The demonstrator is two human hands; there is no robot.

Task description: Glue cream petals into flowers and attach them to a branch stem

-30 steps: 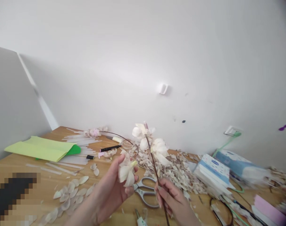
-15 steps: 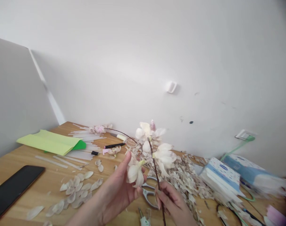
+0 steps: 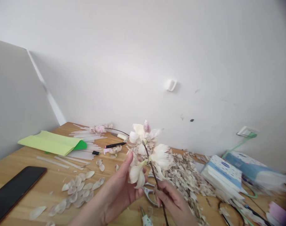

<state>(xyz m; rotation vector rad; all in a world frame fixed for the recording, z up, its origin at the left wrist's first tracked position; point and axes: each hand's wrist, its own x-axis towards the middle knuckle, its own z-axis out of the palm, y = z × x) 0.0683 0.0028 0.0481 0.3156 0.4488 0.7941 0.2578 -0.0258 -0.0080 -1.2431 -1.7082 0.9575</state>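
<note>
Stem (image 3: 154, 171) stands at a slant above the middle of the desk (image 3: 13, 163), leaning left toward its top; its lower end runs out of view at the bottom edge. Right hand (image 3: 172, 199) grips it low, between thumb and fingers; the wrist is cut off by the frame. Left hand (image 3: 120, 191) holds the white bloom (image 3: 136, 174) from behind and beside, thumb up; some fingertips are hidden by the petals. The bloom's yellow-green base lies at the stem, but whether it is joined there cannot be told. Two further flower heads sit on the stem: the upper flower (image 3: 139, 131), with a pinkish bud, and the side flower (image 3: 163, 156), which opens to the right.

Scissors (image 3: 149, 191) lie behind the stem, largely covered by both hands; the blades are not visible. Below, a small nozzled tube (image 3: 146, 219) is cut off by the lower edge. Dry petals (image 3: 185, 179) are heaped at the right, too tangled to separate. Phone (image 3: 18, 191) is cropped at the left edge. Items at the far right edge are blurred.
</note>
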